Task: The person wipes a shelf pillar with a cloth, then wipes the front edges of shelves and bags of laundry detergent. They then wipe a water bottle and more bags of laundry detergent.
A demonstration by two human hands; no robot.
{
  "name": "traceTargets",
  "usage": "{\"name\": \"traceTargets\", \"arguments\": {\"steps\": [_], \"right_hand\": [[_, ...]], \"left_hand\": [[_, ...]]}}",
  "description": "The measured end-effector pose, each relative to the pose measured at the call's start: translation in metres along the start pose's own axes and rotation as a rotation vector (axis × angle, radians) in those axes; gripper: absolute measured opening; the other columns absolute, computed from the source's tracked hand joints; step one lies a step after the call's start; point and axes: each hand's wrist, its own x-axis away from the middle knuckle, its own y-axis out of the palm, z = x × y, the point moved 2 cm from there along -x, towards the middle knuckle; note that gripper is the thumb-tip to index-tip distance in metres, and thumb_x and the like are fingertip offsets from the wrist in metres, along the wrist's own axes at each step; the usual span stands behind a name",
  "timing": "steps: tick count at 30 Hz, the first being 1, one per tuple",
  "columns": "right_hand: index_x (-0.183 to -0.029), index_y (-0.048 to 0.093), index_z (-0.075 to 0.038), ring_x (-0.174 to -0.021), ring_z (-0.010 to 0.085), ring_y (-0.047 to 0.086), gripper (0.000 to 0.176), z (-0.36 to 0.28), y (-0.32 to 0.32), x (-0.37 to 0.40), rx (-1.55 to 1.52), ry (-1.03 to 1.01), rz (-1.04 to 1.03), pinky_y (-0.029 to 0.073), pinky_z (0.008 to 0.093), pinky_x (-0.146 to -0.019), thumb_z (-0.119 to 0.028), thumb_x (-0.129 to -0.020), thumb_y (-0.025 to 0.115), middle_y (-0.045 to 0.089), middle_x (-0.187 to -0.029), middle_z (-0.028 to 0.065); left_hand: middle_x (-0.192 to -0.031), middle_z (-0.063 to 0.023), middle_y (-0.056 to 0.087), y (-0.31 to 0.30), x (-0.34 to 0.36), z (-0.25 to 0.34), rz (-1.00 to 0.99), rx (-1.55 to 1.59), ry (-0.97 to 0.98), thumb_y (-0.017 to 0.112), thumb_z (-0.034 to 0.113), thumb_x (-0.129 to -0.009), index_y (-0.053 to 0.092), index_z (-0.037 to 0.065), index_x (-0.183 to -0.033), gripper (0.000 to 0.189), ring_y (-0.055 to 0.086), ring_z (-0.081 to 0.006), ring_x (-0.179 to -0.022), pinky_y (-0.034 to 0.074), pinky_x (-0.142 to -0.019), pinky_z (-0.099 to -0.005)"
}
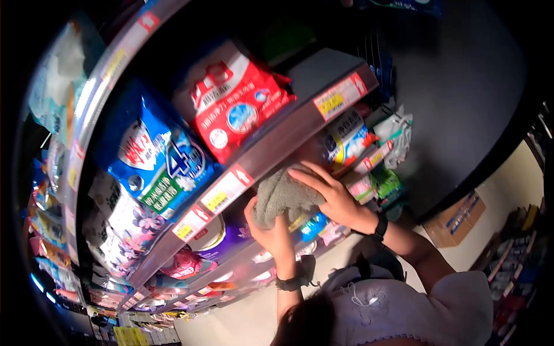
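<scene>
A grey-green cloth (pixel 284 193), bunched or folded over, is between my two hands in front of the shelf edge. My left hand (pixel 270 235) grips its lower left side, with the thumb along the cloth. From the right, my right hand (pixel 333 197) holds the cloth with its fingers laid over the top. Part of each hand's grip is hidden by the fabric. Just above the cloth is the shelf's price rail (pixel 271 147), and packs on the lower shelf lie behind it.
On the upper shelf stand a blue detergent bag (pixel 156 153) and a red bag (pixel 234 104). A white floral pack (pixel 135 225) sits at the left. Lower shelves hold purple packs (pixel 234 233). A cardboard box (pixel 456 219) rests on the floor at right, below a large dark panel (pixel 461 98).
</scene>
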Motion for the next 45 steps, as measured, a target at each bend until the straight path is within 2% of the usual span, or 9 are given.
{"name": "traceTargets", "arguments": {"steps": [7,14,18,25,29,36,38,41,45], "right_hand": [[-0.118,0.063,-0.005,-0.119,0.0349,0.049,0.041,0.094,0.030,-0.034,0.528,-0.201,-0.193,0.032,0.0526,-0.105,-0.009,-0.077,0.059,0.054,-0.128,0.0186],[-0.121,0.061,-0.006,-0.129,0.0324,0.043,0.049,0.069,0.029,-0.019,0.740,0.015,-0.466,0.015,0.0567,-0.114,-0.029,-0.078,0.065,0.056,-0.129,0.0156],[-0.119,0.062,-0.008,-0.121,0.0335,0.051,0.040,0.084,0.046,-0.082,0.636,-0.117,-0.276,0.033,0.0506,-0.105,-0.031,-0.086,0.057,0.060,-0.123,0.0178],[-0.118,0.060,-0.006,-0.118,0.0335,0.051,0.031,0.072,0.074,-0.095,-0.070,0.256,0.236,0.037,0.0381,-0.104,-0.022,-0.095,0.049,0.060,-0.118,0.0196],[-0.119,0.058,-0.005,-0.129,0.0266,0.044,0.036,0.063,0.061,-0.019,0.846,0.203,-0.542,0.024,0.0511,-0.112,-0.017,-0.086,0.053,0.052,-0.133,0.0151],[-0.112,0.062,0.002,-0.137,0.0271,0.036,0.038,0.032,0.042,0.032,1.045,-0.040,-0.242,0.012,0.0577,-0.115,-0.013,-0.077,0.060,0.049,-0.138,0.0172],[-0.111,0.063,0.000,-0.126,0.0298,0.047,0.036,0.033,0.042,0.003,1.049,0.046,-0.322,0.017,0.0583,-0.113,-0.013,-0.077,0.059,0.057,-0.127,0.0170],[-0.107,0.065,-0.003,-0.112,0.0317,0.056,0.031,0.069,0.044,-0.034,1.174,0.049,-0.268,0.030,0.0528,-0.106,-0.015,-0.079,0.059,0.061,-0.120,0.0166],[-0.116,0.060,-0.005,-0.114,0.0325,0.054,0.036,0.064,0.051,-0.067,0.869,-0.026,0.095,0.038,0.0414,-0.100,-0.015,-0.081,0.057,0.059,-0.120,0.0193]], "left_hand": [[-0.103,-0.0322,0.063,0.005,-0.040,-0.073,-0.130,-0.810,0.090,0.073,0.011,-0.076,0.050,-0.007,-0.129,0.060,0.063,-0.0449,-0.095,0.051,-0.082,-0.0447],[-0.104,-0.0269,0.063,0.009,-0.034,-0.048,-0.263,-0.833,0.241,0.067,0.009,-0.078,0.054,0.001,-0.127,0.052,0.061,-0.0428,-0.096,0.050,-0.081,-0.0470],[-0.088,-0.0219,0.067,-0.007,-0.109,-0.136,-0.340,-1.164,0.606,0.057,0.031,-0.087,0.063,0.001,-0.108,0.037,0.064,-0.0394,-0.083,0.050,-0.070,-0.0464],[-0.097,-0.0219,0.067,0.027,-0.101,-0.091,-0.375,-1.128,0.335,0.054,0.024,-0.091,0.061,0.002,-0.113,0.032,0.065,-0.0398,-0.088,0.052,-0.072,-0.0462],[-0.101,-0.0324,0.062,0.007,-0.036,-0.061,-0.348,-1.025,-0.044,0.061,0.014,-0.086,0.055,0.001,-0.119,0.036,0.065,-0.0428,-0.086,0.054,-0.067,-0.0467],[-0.100,-0.0330,0.061,0.000,-0.025,-0.062,-0.423,-1.031,0.131,0.067,0.014,-0.079,0.056,-0.001,-0.113,0.039,0.064,-0.0449,-0.076,0.052,-0.067,-0.0509],[-0.082,-0.0240,0.066,0.012,-0.041,-0.062,-0.440,-1.027,0.075,0.068,0.022,-0.080,0.063,0.002,-0.101,0.029,0.065,-0.0414,-0.075,0.052,-0.067,-0.0510],[-0.092,-0.0197,0.067,0.025,-0.070,-0.075,-0.219,-0.695,0.855,0.067,0.029,-0.083,0.062,0.007,-0.115,0.039,0.064,-0.0357,-0.067,0.051,-0.055,-0.0450],[-0.099,-0.0187,0.066,0.032,-0.071,-0.092,-0.168,-0.789,0.708,0.067,0.034,-0.083,0.059,0.010,-0.122,0.047,0.064,-0.0345,-0.071,0.051,-0.055,-0.0441]]}}
